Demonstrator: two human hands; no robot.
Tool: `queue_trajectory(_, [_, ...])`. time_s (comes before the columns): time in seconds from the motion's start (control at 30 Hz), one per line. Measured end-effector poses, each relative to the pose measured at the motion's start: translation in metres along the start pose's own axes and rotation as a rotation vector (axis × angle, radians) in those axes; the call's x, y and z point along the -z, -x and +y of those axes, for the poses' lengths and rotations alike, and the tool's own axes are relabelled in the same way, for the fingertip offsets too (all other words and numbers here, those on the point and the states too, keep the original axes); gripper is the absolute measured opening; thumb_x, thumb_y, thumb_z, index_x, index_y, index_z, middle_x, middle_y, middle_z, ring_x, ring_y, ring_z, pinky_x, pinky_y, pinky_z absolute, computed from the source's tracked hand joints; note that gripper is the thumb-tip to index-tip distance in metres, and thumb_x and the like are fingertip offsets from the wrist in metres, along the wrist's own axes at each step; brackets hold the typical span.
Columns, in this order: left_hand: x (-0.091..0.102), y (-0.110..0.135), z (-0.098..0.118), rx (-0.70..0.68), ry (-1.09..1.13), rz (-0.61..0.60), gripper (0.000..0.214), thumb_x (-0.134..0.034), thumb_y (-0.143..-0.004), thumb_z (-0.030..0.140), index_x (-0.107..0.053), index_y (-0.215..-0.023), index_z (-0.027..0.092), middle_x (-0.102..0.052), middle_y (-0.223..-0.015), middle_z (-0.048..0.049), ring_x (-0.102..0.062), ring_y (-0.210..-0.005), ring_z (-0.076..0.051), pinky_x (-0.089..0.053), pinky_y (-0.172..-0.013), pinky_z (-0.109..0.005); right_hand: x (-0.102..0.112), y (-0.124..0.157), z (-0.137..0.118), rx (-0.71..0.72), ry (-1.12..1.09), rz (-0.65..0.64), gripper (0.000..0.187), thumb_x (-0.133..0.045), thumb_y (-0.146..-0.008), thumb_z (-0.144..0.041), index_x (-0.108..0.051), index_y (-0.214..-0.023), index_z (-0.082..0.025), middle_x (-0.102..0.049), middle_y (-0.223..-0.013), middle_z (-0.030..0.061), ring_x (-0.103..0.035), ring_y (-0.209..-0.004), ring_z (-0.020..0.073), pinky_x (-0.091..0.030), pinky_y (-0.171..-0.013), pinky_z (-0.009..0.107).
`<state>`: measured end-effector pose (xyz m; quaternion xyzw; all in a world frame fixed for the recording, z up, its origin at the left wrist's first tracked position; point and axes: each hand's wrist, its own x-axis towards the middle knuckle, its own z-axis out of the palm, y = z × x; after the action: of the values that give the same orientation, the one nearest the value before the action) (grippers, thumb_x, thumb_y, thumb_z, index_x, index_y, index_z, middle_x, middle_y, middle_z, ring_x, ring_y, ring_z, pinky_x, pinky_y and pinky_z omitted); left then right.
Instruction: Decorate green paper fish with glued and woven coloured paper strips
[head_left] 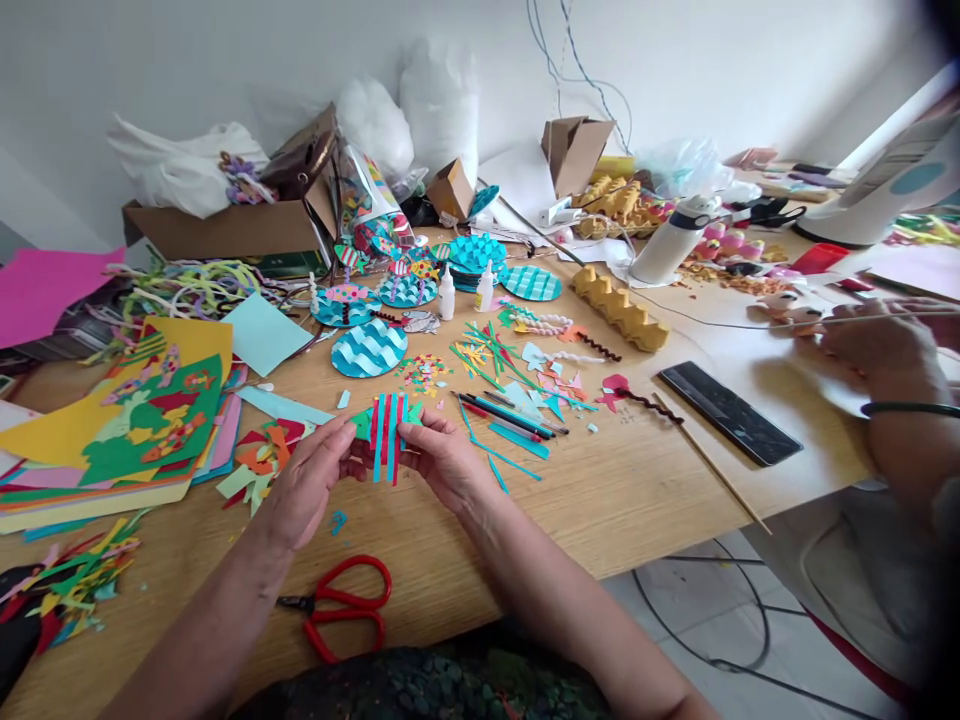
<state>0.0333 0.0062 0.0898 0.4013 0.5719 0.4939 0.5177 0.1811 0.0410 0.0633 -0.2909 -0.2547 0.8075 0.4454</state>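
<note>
Both my hands hold a small woven paper piece (388,435) of red and blue strips on green paper, just above the wooden table (622,490). My left hand (311,480) pinches its left edge with thumb and fingers closed. My right hand (442,455) grips its right edge, fingers curled round it. Red-handled scissors (341,605) lie on the table near my left forearm. Loose paper strips and pens (506,415) lie just right of my right hand.
A stack of coloured paper sheets (127,430) lies at the left. Blue woven paper discs (369,347), glue bottles (447,293), a yellow egg carton (621,308) and a black phone (729,412) lie beyond. A cardboard box (232,228) stands at the back. Another person's hand (877,345) works at the right.
</note>
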Motion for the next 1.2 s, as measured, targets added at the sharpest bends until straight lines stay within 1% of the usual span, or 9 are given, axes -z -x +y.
queue_trajectory(0.07, [-0.001, -0.001, -0.001, -0.019, -0.005, -0.025, 0.038, -0.064, -0.07, 0.043, -0.063, -0.096, 0.016, -0.067, -0.084, -0.0042, -0.059, -0.077, -0.02, -0.048, -0.065, -0.03, -0.001, 0.001, -0.001, 0.015, -0.006, 0.013, 0.023, -0.075, -0.055, -0.029, -0.064, -0.072, -0.017, -0.063, -0.069, -0.0022, -0.052, -0.057, 0.0077, -0.042, -0.061, 0.022])
queue_trajectory(0.13, [-0.002, -0.001, 0.0, -0.039, -0.049, -0.084, 0.034, -0.064, -0.071, 0.04, -0.063, -0.096, 0.017, -0.067, -0.081, -0.0027, -0.057, -0.072, -0.017, -0.046, -0.063, -0.028, -0.001, 0.002, -0.002, 0.022, -0.015, 0.022, 0.023, -0.074, -0.055, -0.029, -0.064, -0.071, -0.017, -0.062, -0.068, -0.0026, -0.052, -0.057, 0.0076, -0.042, -0.06, 0.022])
queue_trajectory(0.23, [-0.004, -0.001, 0.003, -0.061, -0.127, -0.136, 0.031, -0.063, -0.073, 0.037, -0.062, -0.097, 0.018, -0.066, -0.081, -0.0019, -0.055, -0.071, -0.015, -0.044, -0.064, -0.026, 0.0, 0.002, -0.001, 0.036, -0.023, 0.035, 0.022, -0.074, -0.055, -0.029, -0.064, -0.071, -0.017, -0.063, -0.069, -0.0024, -0.053, -0.057, 0.0075, -0.043, -0.06, 0.022])
queue_trajectory(0.47, [-0.011, -0.005, 0.004, -0.071, -0.115, -0.1, 0.025, -0.063, -0.072, 0.034, -0.061, -0.091, 0.018, -0.064, -0.079, 0.0002, -0.053, -0.07, -0.014, -0.045, -0.066, -0.026, 0.001, 0.001, 0.001, 0.035, -0.017, 0.012, 0.024, -0.073, -0.057, -0.029, -0.065, -0.076, -0.018, -0.063, -0.069, -0.0021, -0.054, -0.059, 0.008, -0.043, -0.059, 0.021])
queue_trajectory(0.63, [-0.013, -0.004, 0.006, -0.089, -0.106, -0.09, 0.02, -0.064, -0.07, 0.031, -0.062, -0.085, 0.018, -0.063, -0.077, 0.0004, -0.054, -0.072, -0.015, -0.045, -0.063, -0.024, 0.0, 0.002, 0.0, 0.013, 0.005, 0.009, 0.024, -0.073, -0.058, -0.029, -0.063, -0.077, -0.018, -0.062, -0.069, -0.0031, -0.054, -0.059, 0.0076, -0.04, -0.056, 0.019])
queue_trajectory(0.8, [-0.009, -0.004, 0.004, -0.062, -0.063, -0.111, 0.025, -0.063, -0.071, 0.034, -0.063, -0.091, 0.018, -0.064, -0.079, -0.0006, -0.055, -0.073, -0.016, -0.046, -0.066, -0.026, 0.0, 0.002, 0.001, 0.008, -0.006, 0.002, 0.024, -0.073, -0.058, -0.029, -0.064, -0.077, -0.018, -0.061, -0.068, -0.0029, -0.052, -0.056, 0.0072, -0.039, -0.056, 0.02])
queue_trajectory(0.97, [-0.005, -0.004, 0.002, -0.034, 0.078, -0.018, 0.03, -0.065, -0.068, 0.041, -0.063, -0.085, 0.016, -0.064, -0.073, -0.0016, -0.056, -0.068, -0.015, -0.046, -0.062, -0.026, 0.001, 0.001, 0.001, -0.011, -0.044, 0.018, 0.023, -0.073, -0.057, -0.027, -0.064, -0.075, -0.017, -0.063, -0.069, -0.0022, -0.053, -0.056, 0.0075, -0.04, -0.056, 0.02])
queue_trajectory(1.1, [-0.004, -0.004, 0.005, -0.019, 0.121, 0.012, 0.032, -0.068, -0.065, 0.042, -0.063, -0.082, 0.016, -0.065, -0.073, -0.0023, -0.056, -0.066, -0.015, -0.046, -0.061, -0.027, 0.0, 0.001, -0.001, -0.021, -0.065, 0.015, 0.023, -0.074, -0.055, -0.027, -0.064, -0.074, -0.017, -0.064, -0.069, -0.0018, -0.055, -0.058, 0.0082, -0.042, -0.057, 0.021])
queue_trajectory(1.2, [-0.004, -0.005, 0.007, -0.022, 0.08, -0.042, 0.028, -0.067, -0.067, 0.041, -0.063, -0.081, 0.016, -0.063, -0.071, -0.0013, -0.056, -0.064, -0.015, -0.047, -0.06, -0.026, -0.001, 0.002, -0.002, -0.038, -0.076, 0.015, 0.024, -0.074, -0.054, -0.026, -0.064, -0.073, -0.017, -0.064, -0.069, -0.0017, -0.056, -0.058, 0.0087, -0.043, -0.058, 0.022])
